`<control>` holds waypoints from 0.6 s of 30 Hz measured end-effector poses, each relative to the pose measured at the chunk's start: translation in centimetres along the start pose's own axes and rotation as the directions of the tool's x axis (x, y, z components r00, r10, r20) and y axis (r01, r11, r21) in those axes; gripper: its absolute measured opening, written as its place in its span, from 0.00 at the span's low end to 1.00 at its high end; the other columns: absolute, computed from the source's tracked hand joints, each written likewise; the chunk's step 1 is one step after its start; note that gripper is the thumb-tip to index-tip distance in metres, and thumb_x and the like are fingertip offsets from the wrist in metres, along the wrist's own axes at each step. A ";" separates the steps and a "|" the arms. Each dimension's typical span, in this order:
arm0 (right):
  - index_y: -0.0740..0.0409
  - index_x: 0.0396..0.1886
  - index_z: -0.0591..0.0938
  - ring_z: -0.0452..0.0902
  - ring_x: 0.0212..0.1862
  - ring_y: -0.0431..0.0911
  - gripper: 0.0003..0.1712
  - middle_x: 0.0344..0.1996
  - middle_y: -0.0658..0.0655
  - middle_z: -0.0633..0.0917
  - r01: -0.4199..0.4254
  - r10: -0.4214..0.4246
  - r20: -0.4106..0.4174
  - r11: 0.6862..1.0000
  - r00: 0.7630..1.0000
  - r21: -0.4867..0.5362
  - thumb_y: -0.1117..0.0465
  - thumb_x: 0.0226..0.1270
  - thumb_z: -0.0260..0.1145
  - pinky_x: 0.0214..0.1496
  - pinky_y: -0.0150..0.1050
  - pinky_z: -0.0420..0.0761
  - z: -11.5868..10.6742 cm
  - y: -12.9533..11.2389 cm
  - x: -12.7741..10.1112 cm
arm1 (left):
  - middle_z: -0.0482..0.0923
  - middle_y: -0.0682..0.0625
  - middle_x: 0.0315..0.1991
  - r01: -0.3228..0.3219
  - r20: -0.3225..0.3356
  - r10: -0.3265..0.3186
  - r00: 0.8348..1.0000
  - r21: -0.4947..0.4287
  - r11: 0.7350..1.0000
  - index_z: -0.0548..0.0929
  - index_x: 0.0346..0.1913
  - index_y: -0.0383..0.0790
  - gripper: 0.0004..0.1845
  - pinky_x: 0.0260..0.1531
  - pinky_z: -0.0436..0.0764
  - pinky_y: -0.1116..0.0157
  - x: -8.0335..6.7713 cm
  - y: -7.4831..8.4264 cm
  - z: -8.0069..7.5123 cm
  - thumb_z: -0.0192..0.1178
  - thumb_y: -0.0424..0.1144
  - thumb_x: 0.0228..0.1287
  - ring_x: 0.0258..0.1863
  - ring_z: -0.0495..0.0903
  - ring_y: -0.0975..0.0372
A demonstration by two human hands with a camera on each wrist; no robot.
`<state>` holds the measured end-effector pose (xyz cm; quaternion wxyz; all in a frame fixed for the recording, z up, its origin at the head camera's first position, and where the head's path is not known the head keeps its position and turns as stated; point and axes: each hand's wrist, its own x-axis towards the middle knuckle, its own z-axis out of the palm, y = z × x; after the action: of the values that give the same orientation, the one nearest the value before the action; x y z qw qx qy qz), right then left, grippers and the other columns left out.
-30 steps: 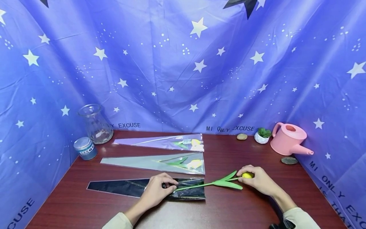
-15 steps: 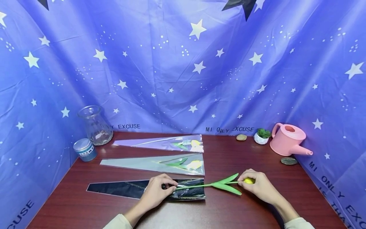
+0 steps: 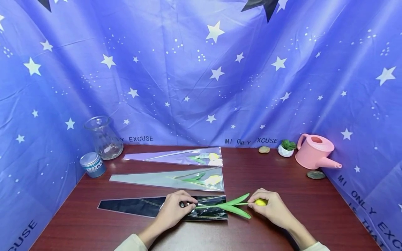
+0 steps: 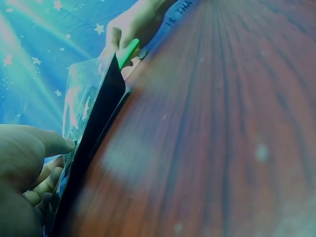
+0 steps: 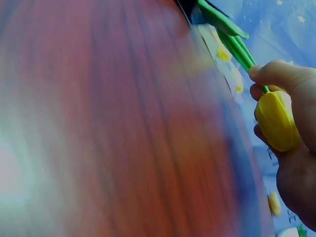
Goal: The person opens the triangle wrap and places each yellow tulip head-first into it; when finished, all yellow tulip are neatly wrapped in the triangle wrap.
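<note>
My right hand [image 3: 271, 207] pinches a yellow artificial tulip [image 3: 260, 202] by the stem just under its bloom; the right wrist view shows the yellow bloom [image 5: 277, 121] against the palm. Its green leaves [image 3: 233, 207] lie partly over the wide right end of a black flower sleeve [image 3: 132, 206] with a clear front. The stem reaches left into the sleeve area, its tip near my left fingers. My left hand [image 3: 174, 209] pinches the sleeve around its middle; in the left wrist view, the thumb presses the clear film [image 4: 79, 108], while some fingers are hidden behind.
Behind lie a grey sleeve [image 3: 141, 177] and a purple sleeve [image 3: 157, 156], each with a yellow tulip inside. A glass vase [image 3: 106, 139] and blue jar [image 3: 92, 165] stand left. A pink watering can [image 3: 314, 153], potted succulent [image 3: 286, 149] and two stones [image 3: 315, 174] sit right.
My right hand has moved left with the tulip, bringing its leaves over the black sleeve's wide end. My left hand stays on the sleeve, which has shifted slightly right.
</note>
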<state>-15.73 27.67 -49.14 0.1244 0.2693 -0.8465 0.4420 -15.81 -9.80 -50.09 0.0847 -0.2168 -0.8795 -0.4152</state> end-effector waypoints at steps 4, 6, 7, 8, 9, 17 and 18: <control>0.44 0.31 0.89 0.81 0.36 0.36 0.13 0.31 0.46 0.87 0.007 -0.007 -0.007 1.000 1.000 0.012 0.69 0.56 0.79 0.36 0.28 0.78 1.4 -0.8 0.4 | 0.84 0.67 0.33 -0.014 -0.007 0.014 1.000 -0.009 1.000 0.93 0.39 0.57 0.08 0.29 0.75 0.76 0.0 0.1 0.0 0.75 0.38 0.59 0.28 0.75 0.78; 0.44 0.31 0.89 0.81 0.36 0.35 0.14 0.31 0.47 0.87 0.006 -0.005 -0.006 1.000 1.000 0.021 0.70 0.55 0.79 0.36 0.28 0.78 2.0 -1.2 0.6 | 0.84 0.67 0.33 -0.022 -0.010 0.022 1.000 -0.014 1.000 0.93 0.39 0.56 0.08 0.29 0.76 0.76 0.0 0.1 0.0 0.75 0.37 0.59 0.28 0.75 0.78; 0.45 0.31 0.89 0.80 0.36 0.35 0.14 0.31 0.49 0.87 0.003 -0.003 -0.004 1.000 1.000 0.029 0.70 0.55 0.79 0.36 0.28 0.78 2.4 -1.3 0.7 | 0.84 0.67 0.33 -0.023 -0.011 0.023 1.000 -0.016 1.000 0.94 0.39 0.56 0.08 0.29 0.76 0.76 0.0 0.1 0.0 0.75 0.37 0.59 0.28 0.75 0.78; 0.45 0.31 0.89 0.80 0.36 0.35 0.14 0.31 0.50 0.87 -0.002 0.002 0.000 0.999 1.000 0.036 0.70 0.55 0.78 0.36 0.28 0.78 2.7 -1.5 0.8 | 0.84 0.66 0.33 -0.024 -0.011 0.024 1.000 -0.019 1.000 0.94 0.39 0.55 0.08 0.29 0.76 0.75 0.0 0.1 0.0 0.75 0.37 0.58 0.28 0.75 0.78; 0.45 0.31 0.89 0.80 0.36 0.35 0.14 0.31 0.51 0.87 -0.005 0.005 0.005 0.999 1.000 0.041 0.70 0.55 0.78 0.36 0.28 0.79 3.0 -1.6 0.9 | 0.84 0.66 0.33 -0.024 -0.010 0.023 1.000 -0.017 1.000 0.94 0.39 0.55 0.08 0.29 0.76 0.75 0.0 0.1 0.0 0.75 0.37 0.59 0.28 0.75 0.78; 0.44 0.31 0.90 0.81 0.36 0.37 0.10 0.31 0.49 0.88 0.005 -0.007 0.032 0.997 0.999 0.072 0.66 0.59 0.78 0.35 0.31 0.81 5.1 -2.2 1.4 | 0.85 0.64 0.34 0.000 0.009 0.000 1.000 -0.002 1.000 0.94 0.40 0.55 0.08 0.31 0.75 0.76 0.0 0.1 -0.1 0.74 0.38 0.60 0.29 0.75 0.78; 0.44 0.31 0.90 0.81 0.36 0.37 0.09 0.31 0.50 0.88 0.003 -0.006 0.037 0.997 0.999 0.072 0.65 0.60 0.78 0.35 0.30 0.80 5.3 -2.3 1.4 | 0.85 0.64 0.34 0.002 0.010 -0.002 1.000 -0.002 1.000 0.94 0.40 0.55 0.08 0.31 0.75 0.76 0.0 0.1 -0.1 0.74 0.38 0.60 0.29 0.75 0.78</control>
<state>-15.48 21.83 -50.03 0.1001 0.2836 -0.8317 0.4668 -15.74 -9.81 -49.99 0.0798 -0.2178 -0.8797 -0.4151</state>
